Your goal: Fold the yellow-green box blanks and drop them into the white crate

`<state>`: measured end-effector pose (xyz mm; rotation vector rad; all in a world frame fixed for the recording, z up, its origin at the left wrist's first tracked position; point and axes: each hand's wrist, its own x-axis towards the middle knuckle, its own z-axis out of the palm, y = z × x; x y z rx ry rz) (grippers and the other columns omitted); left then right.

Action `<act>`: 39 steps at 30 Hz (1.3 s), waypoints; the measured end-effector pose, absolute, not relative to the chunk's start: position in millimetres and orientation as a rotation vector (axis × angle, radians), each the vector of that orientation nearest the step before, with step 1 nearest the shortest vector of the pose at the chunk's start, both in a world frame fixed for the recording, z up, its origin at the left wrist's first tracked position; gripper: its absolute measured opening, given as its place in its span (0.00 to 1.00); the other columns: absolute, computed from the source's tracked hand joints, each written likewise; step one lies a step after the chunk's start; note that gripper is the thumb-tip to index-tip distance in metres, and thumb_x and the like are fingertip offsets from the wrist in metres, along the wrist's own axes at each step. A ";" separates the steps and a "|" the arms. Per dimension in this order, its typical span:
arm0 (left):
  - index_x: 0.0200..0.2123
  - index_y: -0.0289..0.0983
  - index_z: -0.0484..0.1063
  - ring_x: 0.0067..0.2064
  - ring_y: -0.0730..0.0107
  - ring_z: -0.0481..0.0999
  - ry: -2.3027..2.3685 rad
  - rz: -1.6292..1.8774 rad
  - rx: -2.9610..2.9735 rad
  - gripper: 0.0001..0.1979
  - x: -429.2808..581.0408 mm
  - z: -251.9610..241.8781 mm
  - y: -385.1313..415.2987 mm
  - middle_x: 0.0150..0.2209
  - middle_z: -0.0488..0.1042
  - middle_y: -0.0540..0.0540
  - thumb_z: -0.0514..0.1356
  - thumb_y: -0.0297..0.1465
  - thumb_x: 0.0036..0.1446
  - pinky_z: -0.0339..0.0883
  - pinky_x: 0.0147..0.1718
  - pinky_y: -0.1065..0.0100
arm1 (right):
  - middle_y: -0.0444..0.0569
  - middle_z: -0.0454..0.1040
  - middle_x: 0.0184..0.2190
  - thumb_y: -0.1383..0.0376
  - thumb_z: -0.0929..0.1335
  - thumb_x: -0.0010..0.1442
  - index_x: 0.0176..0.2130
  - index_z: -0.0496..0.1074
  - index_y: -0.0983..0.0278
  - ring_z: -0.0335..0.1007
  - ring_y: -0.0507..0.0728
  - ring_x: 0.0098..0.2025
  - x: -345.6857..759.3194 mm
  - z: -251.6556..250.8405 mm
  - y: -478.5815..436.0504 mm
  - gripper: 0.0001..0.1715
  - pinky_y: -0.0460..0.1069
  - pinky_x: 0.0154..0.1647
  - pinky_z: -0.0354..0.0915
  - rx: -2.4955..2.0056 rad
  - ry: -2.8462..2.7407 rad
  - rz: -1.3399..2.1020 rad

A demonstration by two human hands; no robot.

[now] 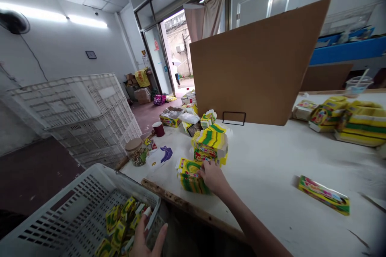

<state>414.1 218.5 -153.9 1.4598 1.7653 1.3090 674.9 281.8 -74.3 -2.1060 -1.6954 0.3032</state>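
**Handling Cartons at the Near Row: Right Hand in Contact, Left Hand Over the Basket**

Step in hand: I judge that I am taking hold of cartons at the near row (191, 174), which stands on the white table (262, 168) in front of me. My right hand (214, 176) has its fingers curled against the row's right end; I cannot tell whether they pinch a carton. My left hand (144, 239) is above the loose cartons (118, 235) in the basket (75, 209), thumb and fingers spread, gripping nothing that I can see.

Next move: in my judgement, it calls for even pressure from the right fingers, since a one-sided push could topple the row.

Count:
- Near row: one; its cartons are too blurred to count.
- Taller carton stack (211, 140), just behind the row: one.
- Single carton (324, 194), lying flat at right: one.
- Loose cartons: several, overlapping; exact number not readable.
- Basket: one.
- Mug (159, 129): one.
- Jar (136, 153): one.
- Cardboard sheet (250, 68), upright: one.
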 end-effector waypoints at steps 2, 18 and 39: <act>0.54 0.33 0.63 0.56 0.41 0.69 1.727 1.281 1.457 0.39 416.3 -153.3 218.4 0.55 0.69 0.31 0.59 0.56 0.47 0.61 0.56 0.46 | 0.62 0.72 0.47 0.61 0.68 0.61 0.44 0.72 0.68 0.67 0.66 0.49 673.9 -72.4 279.3 0.15 0.54 0.48 0.61 -2.107 -1.710 0.304; 0.46 0.36 0.72 0.51 0.50 0.75 1.481 1.332 1.353 0.31 423.9 -157.3 210.1 0.49 0.76 0.37 0.65 0.51 0.44 0.70 0.49 0.56 | 0.61 0.73 0.46 0.65 0.72 0.57 0.47 0.71 0.72 0.67 0.67 0.50 657.9 -65.3 278.5 0.19 0.55 0.49 0.60 -2.122 -1.710 0.247; 0.46 0.35 0.72 0.51 0.51 0.76 1.386 1.111 1.271 0.29 425.3 -135.3 204.0 0.50 0.76 0.36 0.68 0.46 0.45 0.71 0.51 0.54 | 0.63 0.72 0.45 0.61 0.76 0.51 0.41 0.72 0.70 0.65 0.69 0.49 663.7 -58.5 266.3 0.21 0.55 0.48 0.59 -2.152 -1.707 0.216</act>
